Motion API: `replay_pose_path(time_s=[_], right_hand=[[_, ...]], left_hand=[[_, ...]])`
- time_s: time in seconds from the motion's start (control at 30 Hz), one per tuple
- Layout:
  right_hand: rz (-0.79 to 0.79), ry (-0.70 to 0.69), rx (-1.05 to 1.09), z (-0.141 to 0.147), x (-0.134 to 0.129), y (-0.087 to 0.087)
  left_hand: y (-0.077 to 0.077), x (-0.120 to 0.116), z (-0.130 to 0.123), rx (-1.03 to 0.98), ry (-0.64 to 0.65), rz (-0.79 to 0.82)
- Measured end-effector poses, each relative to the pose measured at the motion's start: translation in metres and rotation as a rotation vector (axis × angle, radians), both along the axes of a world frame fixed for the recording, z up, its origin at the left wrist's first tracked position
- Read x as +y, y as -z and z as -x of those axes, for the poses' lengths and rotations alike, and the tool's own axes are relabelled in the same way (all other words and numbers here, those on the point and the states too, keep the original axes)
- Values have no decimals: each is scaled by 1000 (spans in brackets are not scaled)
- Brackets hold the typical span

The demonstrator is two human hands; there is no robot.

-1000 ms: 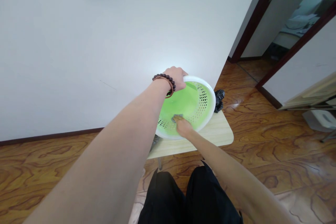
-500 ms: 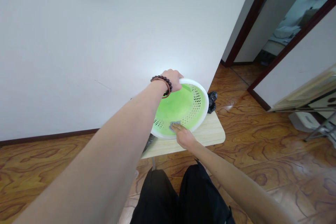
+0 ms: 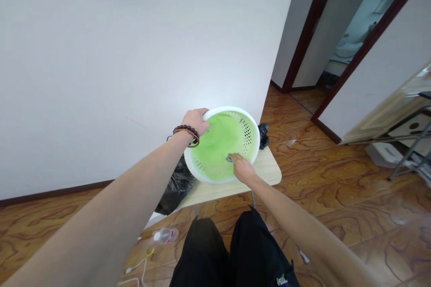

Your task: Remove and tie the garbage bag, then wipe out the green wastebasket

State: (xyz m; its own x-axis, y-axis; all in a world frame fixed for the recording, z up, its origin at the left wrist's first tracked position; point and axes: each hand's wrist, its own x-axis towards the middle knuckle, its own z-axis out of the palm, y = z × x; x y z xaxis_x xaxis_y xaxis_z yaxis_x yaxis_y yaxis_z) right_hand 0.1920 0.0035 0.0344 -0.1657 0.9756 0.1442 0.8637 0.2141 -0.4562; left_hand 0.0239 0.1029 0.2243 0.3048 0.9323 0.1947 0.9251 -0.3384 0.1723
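A green plastic basket point(image 3: 220, 132) with a white rim and perforated sides stands tilted over the small pale table, its hollow facing me. My left hand point(image 3: 196, 122), a beaded bracelet at its wrist, grips the rim at the upper left. Inside the basket, my right hand point(image 3: 243, 169) presses a small grey cloth point(image 3: 229, 158) against the lower inner wall. The fingers are closed on the cloth, and most of it is hidden under them.
Black plastic bags point(image 3: 178, 184) lie left of the basket, with another black bag point(image 3: 264, 136) at its right. The table point(image 3: 269, 168) stands against a white wall. On the wooden floor are a plastic bottle point(image 3: 165, 235) and a white cable point(image 3: 136, 269). A doorway opens at the right.
My left hand has moved left and down along the rim, turning the basket. My right hand has shifted slightly right with the cloth. The view has tilted, showing the bag and bottle.
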Motion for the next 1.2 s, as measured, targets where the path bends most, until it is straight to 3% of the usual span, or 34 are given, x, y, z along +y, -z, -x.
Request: replay_pose_path(time_s=[0.17,0.33,0.47,0.57,0.93,1.1,1.2], right_hand=[[31,-32,-95,22,-19,11],[3,-18,-110,32,-32,-8],[-48,-54,-198,16,-28,-33],[-46,-58,-258,10,-21,-43],[-37,-98,-354,2,13,-45],[-28,-101,-353,2,23,-38],[5,-109,-283,9,18,-27]], left_hand=[[9,-25,-4,-102,-23,-23],[9,-28,4,-192,-68,-26],[3,-10,21,-257,-192,12],[4,5,30,-267,-237,6],[17,42,27,-181,-262,14],[5,69,12,54,-315,162],[-4,72,-1,94,-243,138]])
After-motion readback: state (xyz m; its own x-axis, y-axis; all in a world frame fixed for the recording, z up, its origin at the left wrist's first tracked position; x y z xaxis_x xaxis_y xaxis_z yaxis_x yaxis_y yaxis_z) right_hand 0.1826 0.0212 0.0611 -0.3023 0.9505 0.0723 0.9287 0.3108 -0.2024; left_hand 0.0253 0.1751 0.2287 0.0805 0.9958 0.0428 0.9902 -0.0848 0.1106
